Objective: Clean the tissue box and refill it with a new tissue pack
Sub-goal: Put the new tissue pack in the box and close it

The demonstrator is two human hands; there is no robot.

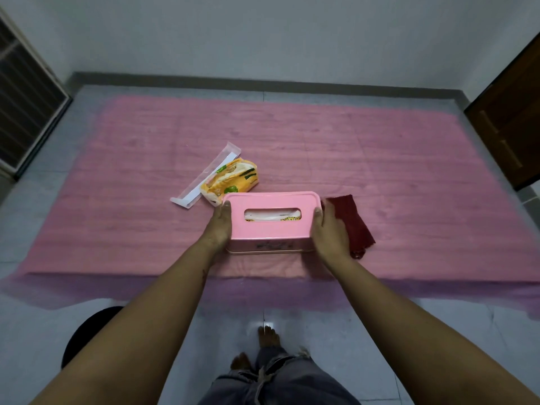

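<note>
A pink tissue box (271, 229) stands on the pink-covered table (380, 159), near its front edge. White tissue and a yellow wrapper show through the oval slot in the lid. My left hand (219, 226) grips the box's left end and my right hand (328, 229) grips its right end. A yellow and orange tissue pack (230, 181), crumpled and open, lies just behind the box's left corner. A dark red cloth (355, 222) lies flat on the table beside my right hand.
A long clear plastic strip (204, 175) lies left of the yellow pack. A dark round stool (87, 334) stands on the floor at lower left. A brown door (508, 118) is at the right, a louvred panel (26, 100) at the left.
</note>
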